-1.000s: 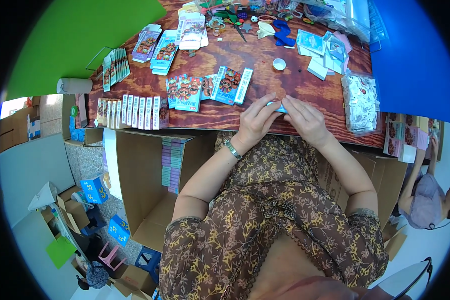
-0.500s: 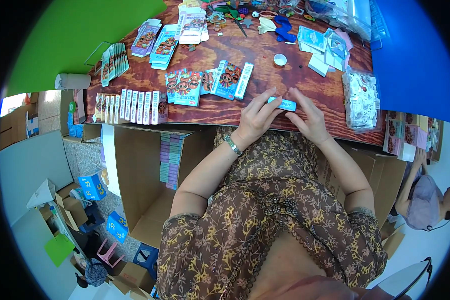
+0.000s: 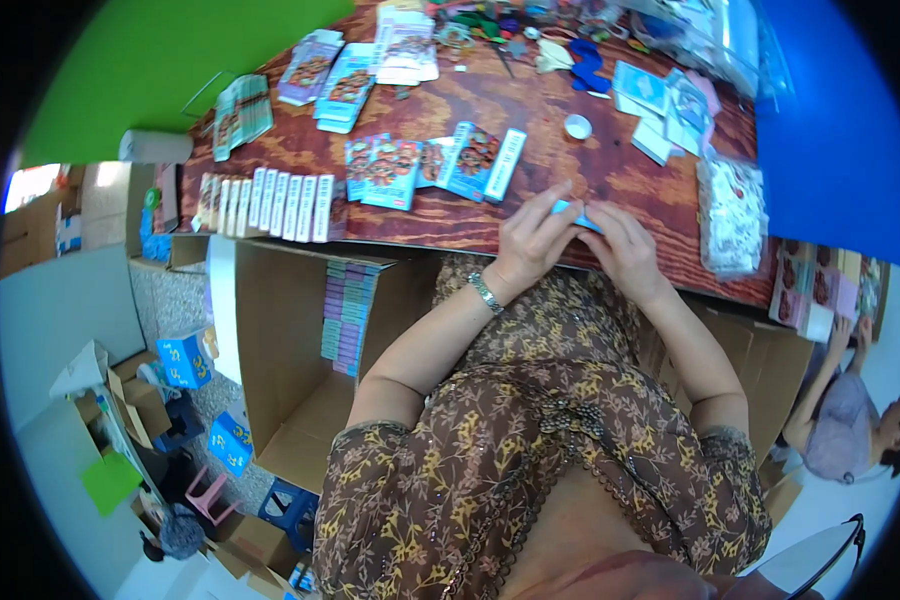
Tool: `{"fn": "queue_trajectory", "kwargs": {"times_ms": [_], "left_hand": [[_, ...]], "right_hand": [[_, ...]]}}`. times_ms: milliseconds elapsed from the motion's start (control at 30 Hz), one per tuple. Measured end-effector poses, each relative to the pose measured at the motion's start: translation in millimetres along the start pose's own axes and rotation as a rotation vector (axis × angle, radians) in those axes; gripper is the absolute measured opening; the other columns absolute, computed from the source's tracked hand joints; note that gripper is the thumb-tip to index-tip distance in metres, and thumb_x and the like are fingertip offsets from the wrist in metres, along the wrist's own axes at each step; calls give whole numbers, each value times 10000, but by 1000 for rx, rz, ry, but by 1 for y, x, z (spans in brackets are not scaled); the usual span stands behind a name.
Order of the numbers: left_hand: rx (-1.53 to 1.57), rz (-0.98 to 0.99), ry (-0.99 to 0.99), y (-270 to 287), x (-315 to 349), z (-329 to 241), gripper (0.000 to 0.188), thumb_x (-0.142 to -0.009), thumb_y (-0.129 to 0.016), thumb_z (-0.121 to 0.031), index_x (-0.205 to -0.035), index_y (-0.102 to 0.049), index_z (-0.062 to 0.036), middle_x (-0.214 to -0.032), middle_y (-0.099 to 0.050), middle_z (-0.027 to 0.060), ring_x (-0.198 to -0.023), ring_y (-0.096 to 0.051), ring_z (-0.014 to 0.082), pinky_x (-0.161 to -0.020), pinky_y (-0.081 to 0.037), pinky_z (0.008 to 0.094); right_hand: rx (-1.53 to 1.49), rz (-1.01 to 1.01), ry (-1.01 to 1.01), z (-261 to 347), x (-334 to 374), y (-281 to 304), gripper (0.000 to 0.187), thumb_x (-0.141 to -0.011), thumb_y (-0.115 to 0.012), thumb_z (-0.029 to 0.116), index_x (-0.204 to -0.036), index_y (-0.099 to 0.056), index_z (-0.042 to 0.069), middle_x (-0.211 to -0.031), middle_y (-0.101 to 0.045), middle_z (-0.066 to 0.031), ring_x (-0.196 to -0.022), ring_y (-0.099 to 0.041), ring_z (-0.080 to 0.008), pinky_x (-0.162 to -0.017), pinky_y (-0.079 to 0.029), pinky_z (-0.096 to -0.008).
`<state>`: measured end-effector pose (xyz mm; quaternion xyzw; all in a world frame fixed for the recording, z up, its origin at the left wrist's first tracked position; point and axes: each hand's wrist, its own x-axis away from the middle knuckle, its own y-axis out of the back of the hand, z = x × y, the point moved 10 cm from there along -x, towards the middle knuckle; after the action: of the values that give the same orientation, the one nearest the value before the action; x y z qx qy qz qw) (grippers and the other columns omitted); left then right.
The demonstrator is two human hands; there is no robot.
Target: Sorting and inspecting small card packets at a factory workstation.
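Note:
A small light-blue carton [image 3: 574,215] sits between my hands at the table's near edge, one narrow side up. My left hand [image 3: 532,240] grips its left end with bent fingers. At the other end, my right hand [image 3: 625,248] has thumb and fingers closed on it; the fingers hide much of the carton. Just beyond the left hand lie a blue-and-white carton [image 3: 505,165] and a flat blue printed carton [image 3: 470,158]. More blue printed cartons [image 3: 388,175] overlap farther left.
A row of upright slim cartons [image 3: 295,208] lines the near left edge. Flat stacks [image 3: 345,88] lie behind. A white cup [image 3: 577,127], pale cards [image 3: 653,140] and a clear bag of small pieces [image 3: 732,215] are to the right. An open cardboard box [image 3: 290,370] stands below; a co-worker [image 3: 840,425] is at far right.
My right fingers have closed in on the carton, which now tilts down to the right and shows less of its face. The whole view has shifted slightly.

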<state>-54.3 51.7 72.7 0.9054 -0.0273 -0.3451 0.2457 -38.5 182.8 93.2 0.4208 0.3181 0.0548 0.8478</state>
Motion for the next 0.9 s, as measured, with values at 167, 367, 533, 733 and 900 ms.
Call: {"fn": "queue_trajectory", "kwargs": {"times_ms": [167,367,533,733,900], "left_hand": [[15,21,22,2,-3,3,317,-842,-698,-33,-1158,-686,-52,-1305,-634,185,-1073,-689,329,-864,-586,387],[-230,-137,-58,88,-13,-20,271,-820,-689,-5,-1087,-698,-48,-1192,-660,159,-1050,-669,340,-887,-548,440],[-651,-160,283,170,16,59,488,-862,-714,-83,-1309,-548,18,-1325,-527,265,-1219,-489,447,-1025,-424,516],[-793,43,345,165,25,89,583,-877,-717,-164,-1366,-481,46,-1356,-503,309,-1239,-473,486,-1063,-414,530],[-801,133,391,157,23,99,660,-867,-733,-227,-1404,-454,38,-1323,-532,310,-1168,-526,458,-1003,-456,511]], "right_hand": [[-29,277,-112,-10,-22,-11,507,-819,-746,57,-1298,-582,76,-1042,-663,-165,-931,-668,-359,-775,-559,-425],[-274,765,1,-18,-66,-37,451,-798,-717,48,-1216,-551,83,-993,-585,-137,-936,-615,-350,-798,-503,-453],[-400,939,141,-24,-98,-70,374,-803,-757,141,-1110,-553,80,-1031,-569,-104,-1031,-570,-302,-883,-453,-432],[-31,789,163,-27,-125,-87,689,-712,-851,178,-1309,-508,159,-1264,-520,-117,-1207,-523,-363,-994,-470,-467],[308,730,525,32,-145,-102,1081,-595,-927,309,-1517,-364,271,-1514,-402,-92,-1387,-411,-351,-1131,-365,-495]]}}
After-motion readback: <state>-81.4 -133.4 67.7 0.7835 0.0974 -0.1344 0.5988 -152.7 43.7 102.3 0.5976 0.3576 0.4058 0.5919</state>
